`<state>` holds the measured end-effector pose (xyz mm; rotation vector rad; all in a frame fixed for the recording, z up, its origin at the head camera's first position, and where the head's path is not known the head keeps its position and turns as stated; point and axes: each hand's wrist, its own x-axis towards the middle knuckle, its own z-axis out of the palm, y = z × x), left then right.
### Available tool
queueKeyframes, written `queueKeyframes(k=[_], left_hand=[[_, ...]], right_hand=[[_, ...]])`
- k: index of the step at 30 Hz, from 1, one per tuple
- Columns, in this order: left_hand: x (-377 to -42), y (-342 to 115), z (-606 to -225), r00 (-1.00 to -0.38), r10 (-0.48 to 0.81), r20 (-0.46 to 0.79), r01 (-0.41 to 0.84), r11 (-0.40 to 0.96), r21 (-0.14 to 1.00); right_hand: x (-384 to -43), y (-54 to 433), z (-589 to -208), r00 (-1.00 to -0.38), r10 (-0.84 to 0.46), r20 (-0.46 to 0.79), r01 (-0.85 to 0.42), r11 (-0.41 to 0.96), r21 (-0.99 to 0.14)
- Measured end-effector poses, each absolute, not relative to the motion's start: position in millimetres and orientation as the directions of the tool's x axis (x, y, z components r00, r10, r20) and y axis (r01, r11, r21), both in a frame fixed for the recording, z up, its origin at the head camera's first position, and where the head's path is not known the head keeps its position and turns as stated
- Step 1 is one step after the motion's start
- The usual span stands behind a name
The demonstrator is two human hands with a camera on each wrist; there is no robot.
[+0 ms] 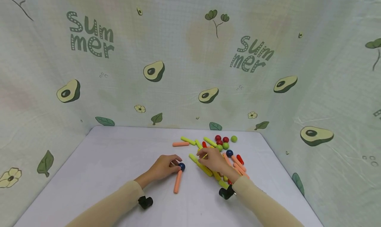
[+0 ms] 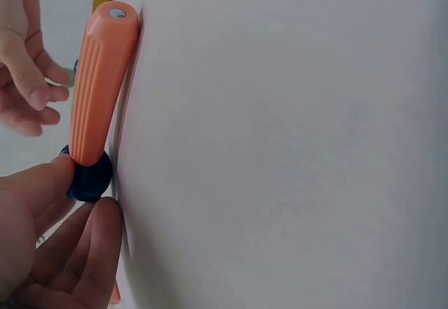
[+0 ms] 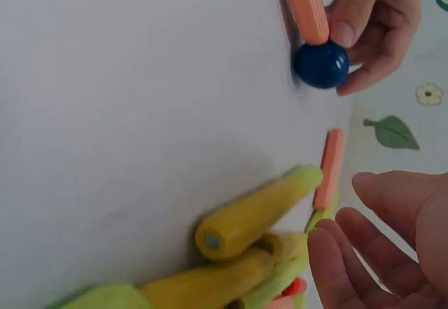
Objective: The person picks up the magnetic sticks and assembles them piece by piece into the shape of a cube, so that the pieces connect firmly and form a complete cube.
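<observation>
My left hand (image 1: 165,167) pinches a dark blue ball (image 1: 181,167) between thumb and fingertips. One end of a ribbed orange stick (image 1: 177,182) meets the ball, and the stick's other end, capped with a small metal disc, points back toward me. Over the left part of a pile of coloured sticks hovers my right hand (image 1: 215,160), its fingers loosely bent and nothing between them. Closest to that hand in the right wrist view is a yellow stick with a lime-green end (image 3: 259,211). The right hand hides part of the pile in the head view.
Behind the hands lie another orange stick (image 1: 180,144) and a lime stick (image 1: 188,140). Red balls (image 1: 218,138), green balls (image 1: 234,138) and a second blue ball (image 1: 229,153) sit at the pile's far side. More orange sticks (image 1: 239,163) lie to the right. A printed cloth (image 1: 178,38) hangs behind the white table.
</observation>
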<state>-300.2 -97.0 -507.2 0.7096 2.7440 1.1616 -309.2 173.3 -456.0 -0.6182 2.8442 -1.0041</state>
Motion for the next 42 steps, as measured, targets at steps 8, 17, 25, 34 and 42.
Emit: queueKeyframes(k=[8,17,25,34,42], left_hand=[[-297,-98,-505,-0.876,0.465,0.128,0.423,0.613,0.667],[-296,-98,-506,-0.878,0.462,0.124,0.418,0.616,0.668],[-296,-99,-504,-0.879,0.463,0.117,0.416,0.620,0.665],[-296,-99,-503,-0.876,0.466,0.122,0.420,0.614,0.668],[-295,-100,-503,-0.878,0.463,0.120,0.417,0.617,0.667]], right_hand=[[-309,195,-446,-0.939,-0.342,0.029,-0.303,0.787,-0.538],[-301,193,-459,-0.906,-0.422,0.029,-0.380,0.781,-0.495],[-305,177,-464,-0.871,-0.489,0.055,-0.463,0.778,-0.425],[-307,170,-470,-0.872,-0.484,0.069,-0.474,0.801,-0.366],[-306,166,-469,-0.870,-0.488,0.077,-0.480,0.797,-0.368]])
